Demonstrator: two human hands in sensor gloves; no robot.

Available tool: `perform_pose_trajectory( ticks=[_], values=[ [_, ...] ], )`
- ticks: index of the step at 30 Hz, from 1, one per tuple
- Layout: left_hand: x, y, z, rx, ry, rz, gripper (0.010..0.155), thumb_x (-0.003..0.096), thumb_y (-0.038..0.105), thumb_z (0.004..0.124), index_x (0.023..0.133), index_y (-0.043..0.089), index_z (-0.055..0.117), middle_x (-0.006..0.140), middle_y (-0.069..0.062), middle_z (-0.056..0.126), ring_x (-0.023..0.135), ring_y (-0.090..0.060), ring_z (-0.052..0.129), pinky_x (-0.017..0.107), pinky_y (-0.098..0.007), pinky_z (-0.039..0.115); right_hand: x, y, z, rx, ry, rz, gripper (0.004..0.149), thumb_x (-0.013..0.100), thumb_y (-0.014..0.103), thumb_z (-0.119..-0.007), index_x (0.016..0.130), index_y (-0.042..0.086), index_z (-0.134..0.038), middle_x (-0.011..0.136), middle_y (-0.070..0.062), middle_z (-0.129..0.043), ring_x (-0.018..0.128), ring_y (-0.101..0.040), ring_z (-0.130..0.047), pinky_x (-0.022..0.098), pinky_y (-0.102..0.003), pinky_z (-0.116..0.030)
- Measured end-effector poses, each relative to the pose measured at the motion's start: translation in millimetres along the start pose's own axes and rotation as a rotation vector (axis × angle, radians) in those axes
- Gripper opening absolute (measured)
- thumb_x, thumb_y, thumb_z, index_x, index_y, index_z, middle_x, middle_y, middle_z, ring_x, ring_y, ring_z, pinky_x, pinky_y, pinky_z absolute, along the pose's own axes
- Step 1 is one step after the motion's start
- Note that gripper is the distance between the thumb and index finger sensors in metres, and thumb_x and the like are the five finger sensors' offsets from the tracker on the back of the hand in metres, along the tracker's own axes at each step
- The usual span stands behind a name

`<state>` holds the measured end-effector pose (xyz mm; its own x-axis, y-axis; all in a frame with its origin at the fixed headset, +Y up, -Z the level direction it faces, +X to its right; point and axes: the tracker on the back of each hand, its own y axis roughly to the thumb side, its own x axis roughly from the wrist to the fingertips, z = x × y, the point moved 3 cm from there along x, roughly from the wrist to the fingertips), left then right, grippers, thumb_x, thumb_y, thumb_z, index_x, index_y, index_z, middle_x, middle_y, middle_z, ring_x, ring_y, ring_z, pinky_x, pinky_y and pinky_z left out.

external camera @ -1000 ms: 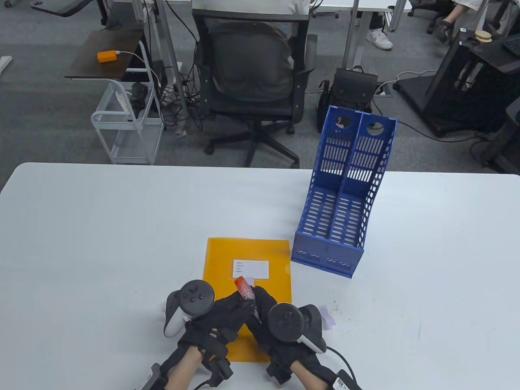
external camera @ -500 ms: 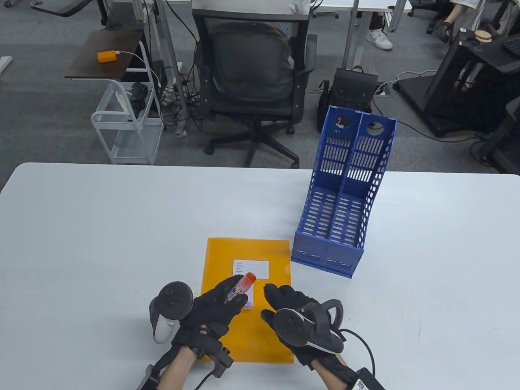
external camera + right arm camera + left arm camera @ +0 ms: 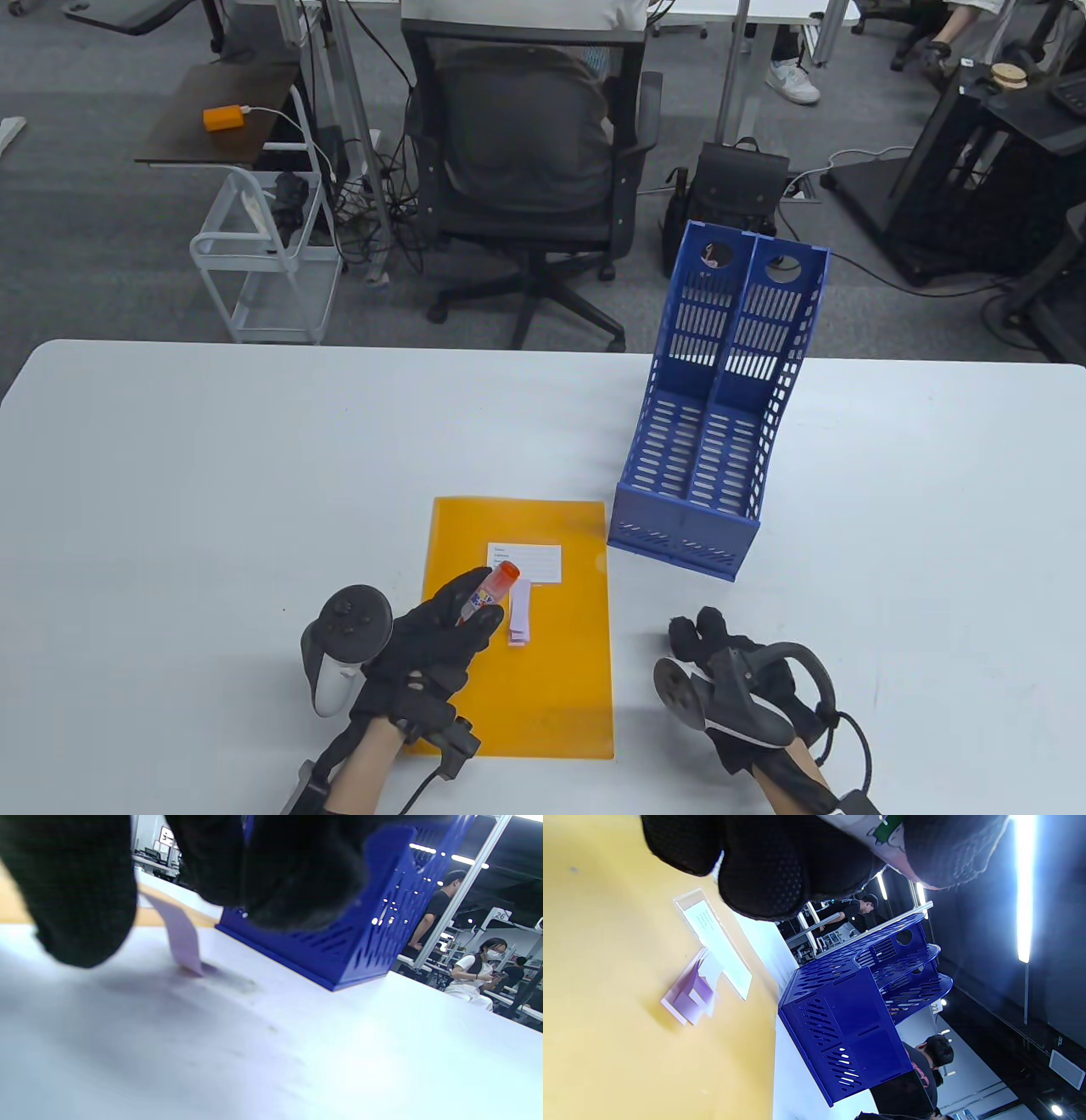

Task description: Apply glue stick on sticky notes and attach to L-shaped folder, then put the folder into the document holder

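Table view shows my left hand (image 3: 433, 641) gripping the glue stick (image 3: 490, 590) above the orange folder (image 3: 543, 696); sticky notes (image 3: 519, 613) lie on it; my right hand (image 3: 734, 679) rests curled on the table (image 3: 212, 509), whether holding anything I cannot tell.

White table (image 3: 212, 475) under it all: the orange folder (image 3: 551, 688) lies flat near the front edge, the blue document holder (image 3: 687, 526) stands just off its far right corner, and a pale purple sticky note (image 3: 180, 933) touches the tabletop right of the folder.

Black mesh gloves, dark trackers, trailing cables
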<state>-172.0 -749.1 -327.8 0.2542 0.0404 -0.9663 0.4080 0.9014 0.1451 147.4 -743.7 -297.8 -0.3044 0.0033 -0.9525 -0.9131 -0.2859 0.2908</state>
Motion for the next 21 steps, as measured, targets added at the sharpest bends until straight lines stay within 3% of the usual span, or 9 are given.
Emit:
perform_pose_trajectory(
  ticks=[11,21],
  values=[
    [-2,0,-2,0.029,0.011,-0.010,0.060,0.0477,0.052,0.077,0.101,0.027,0.068,0.073,-0.006,0.092,0.062,-0.027,0.095,0.061,-0.058,0.070,2,0,-1,0.038,-0.074,0.009,0.045,0.039,0.042,-0.091,0.078,0.019,-0.093,0.076,-0.014,-0.093,0.022,-0.020,-0.097,0.003,-0.028,-0.081],
    [-4,-1,-6,0.029,0.022,-0.011,0.059,0.0474,0.052,0.077,0.100,0.027,0.069,0.073,-0.006,0.093,0.062,-0.027,0.095,0.061,-0.058,0.070,8,8,2,-0.034,-0.069,0.010,0.041,0.042,0.040,-0.083,0.070,0.011,-0.092,0.059,-0.013,-0.097,0.020,-0.017,-0.097,0.002,-0.026,-0.081]
  ],
)
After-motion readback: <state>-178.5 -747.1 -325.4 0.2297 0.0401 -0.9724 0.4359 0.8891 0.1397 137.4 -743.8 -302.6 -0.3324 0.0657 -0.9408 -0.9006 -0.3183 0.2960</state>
